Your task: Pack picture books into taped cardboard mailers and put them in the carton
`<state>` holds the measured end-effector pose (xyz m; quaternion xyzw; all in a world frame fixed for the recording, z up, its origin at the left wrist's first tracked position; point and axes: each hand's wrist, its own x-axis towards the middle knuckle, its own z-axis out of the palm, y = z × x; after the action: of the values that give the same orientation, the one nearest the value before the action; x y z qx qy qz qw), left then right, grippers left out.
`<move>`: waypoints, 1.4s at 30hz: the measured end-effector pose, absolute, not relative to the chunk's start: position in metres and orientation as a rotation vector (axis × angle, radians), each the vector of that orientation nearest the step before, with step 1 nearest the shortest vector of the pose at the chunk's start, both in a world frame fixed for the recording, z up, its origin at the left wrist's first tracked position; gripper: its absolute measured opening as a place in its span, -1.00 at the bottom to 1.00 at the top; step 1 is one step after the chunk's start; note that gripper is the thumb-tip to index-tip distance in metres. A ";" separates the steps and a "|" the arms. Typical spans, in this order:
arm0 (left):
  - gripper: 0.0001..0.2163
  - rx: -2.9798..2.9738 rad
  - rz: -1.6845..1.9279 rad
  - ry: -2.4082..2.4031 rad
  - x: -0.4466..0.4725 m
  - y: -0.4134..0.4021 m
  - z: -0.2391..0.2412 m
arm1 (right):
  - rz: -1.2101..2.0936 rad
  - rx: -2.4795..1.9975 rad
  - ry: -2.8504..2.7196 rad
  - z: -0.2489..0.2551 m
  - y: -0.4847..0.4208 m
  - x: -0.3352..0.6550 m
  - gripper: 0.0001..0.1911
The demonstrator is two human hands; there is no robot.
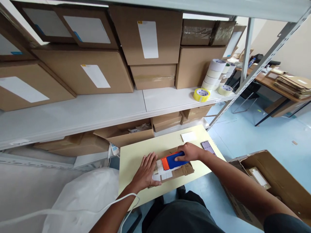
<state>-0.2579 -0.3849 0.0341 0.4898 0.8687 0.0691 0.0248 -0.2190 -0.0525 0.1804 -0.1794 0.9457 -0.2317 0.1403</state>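
A small cardboard box (181, 170) with white labels lies on a pale yellow table (136, 155). My left hand (145, 168) presses flat on the box's left end, fingers spread. My right hand (189, 152) grips a blue and orange tape dispenser (171, 162) and holds it against the top of the box. A white card (189, 136) and a dark phone (208, 147) lie on the table just beyond my right hand.
A white metal shelf (97, 110) ahead carries stacked cardboard cartons, a yellow tape roll (201, 94) and stacked tape rolls (215, 72). An open carton (274, 181) stands on the blue floor at right. A white bag (82, 197) sits at left. A desk (279, 84) stands far right.
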 end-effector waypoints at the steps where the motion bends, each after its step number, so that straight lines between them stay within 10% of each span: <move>1: 0.20 1.530 0.217 2.695 -0.258 -0.386 0.033 | -0.667 -0.519 2.744 0.181 -0.046 -0.218 -0.61; 42: 0.29 1.349 0.070 2.609 -0.242 -0.268 0.065 | -0.766 -0.342 2.782 0.141 0.065 -0.192 -0.62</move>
<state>-0.2418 -0.2683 0.0654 0.4569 0.8834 0.0238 0.1015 -0.1915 0.0650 0.1406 -0.1170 0.9508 -0.2618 0.1175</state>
